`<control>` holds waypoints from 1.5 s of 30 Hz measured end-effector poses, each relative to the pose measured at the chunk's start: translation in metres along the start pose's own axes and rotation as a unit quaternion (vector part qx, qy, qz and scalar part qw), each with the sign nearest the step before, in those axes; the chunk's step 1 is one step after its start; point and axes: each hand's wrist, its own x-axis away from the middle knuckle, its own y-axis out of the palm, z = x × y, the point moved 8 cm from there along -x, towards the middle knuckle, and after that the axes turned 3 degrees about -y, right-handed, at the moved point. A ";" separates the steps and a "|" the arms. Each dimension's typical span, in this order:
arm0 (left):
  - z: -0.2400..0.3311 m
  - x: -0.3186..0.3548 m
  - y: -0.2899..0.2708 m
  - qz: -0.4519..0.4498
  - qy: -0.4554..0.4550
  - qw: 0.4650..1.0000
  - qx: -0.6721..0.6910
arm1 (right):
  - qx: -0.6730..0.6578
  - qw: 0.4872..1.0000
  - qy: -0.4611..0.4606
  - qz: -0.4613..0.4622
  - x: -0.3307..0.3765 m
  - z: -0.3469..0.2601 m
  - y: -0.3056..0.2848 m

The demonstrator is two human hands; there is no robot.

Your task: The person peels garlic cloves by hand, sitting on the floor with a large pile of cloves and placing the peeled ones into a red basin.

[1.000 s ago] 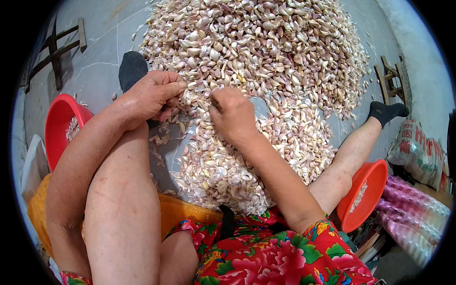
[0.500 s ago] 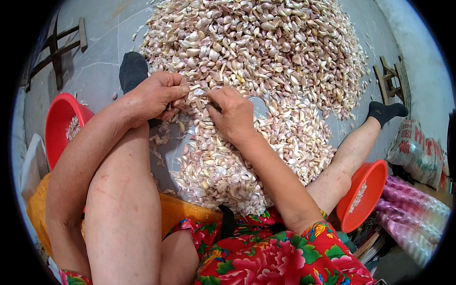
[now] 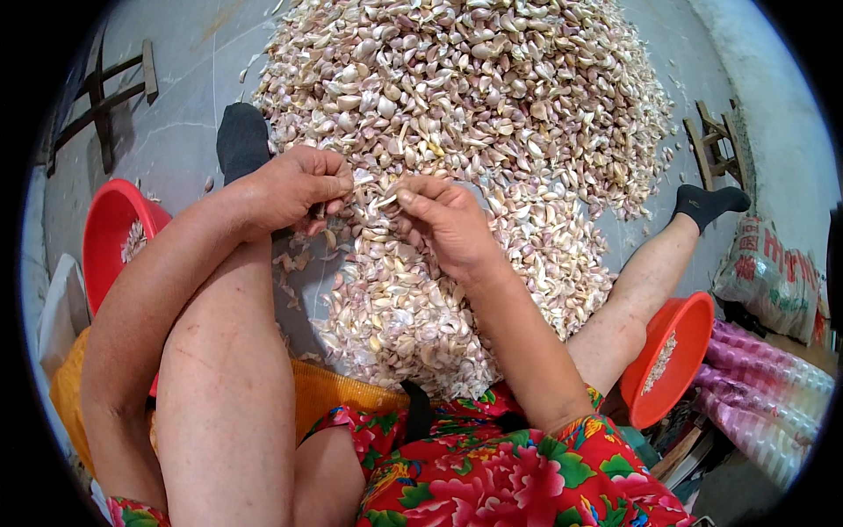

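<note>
A large heap of garlic cloves (image 3: 492,79) in white and purplish skins covers the floor ahead of me and reaches back between my legs. Over its near left part, my left hand (image 3: 307,186) is closed, thumb pressed to the fingers; whatever it may pinch is hidden. A short gap to the right, my right hand (image 3: 446,227) pinches a pale garlic clove (image 3: 387,200) between thumb and forefinger. Both hands hover low above the loose cloves, not touching each other.
Red bowls holding some cloves stand at the left (image 3: 105,220) and the right (image 3: 683,373). Wooden stools (image 3: 101,92) lie along both sides. A printed sack (image 3: 768,281) and pink-and-white striped bags (image 3: 764,382) sit at the right. My legs flank the heap.
My right hand has moved slightly right and nearer, turning so its thumb and the pinched clove show. My left hand stays nearly in place, its fingers still closed.
</note>
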 end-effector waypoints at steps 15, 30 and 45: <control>0.013 0.008 -0.001 0.053 -0.013 0.996 0.069 | 0.276 0.891 -0.357 0.043 0.016 -0.044 0.079; 0.012 0.010 -0.017 0.080 0.020 0.994 0.073 | 0.683 0.586 -0.428 0.084 -0.038 -0.086 0.022; 0.038 0.016 -0.039 0.156 0.228 0.954 -0.113 | 0.371 0.899 -0.232 -0.004 0.022 -0.037 0.117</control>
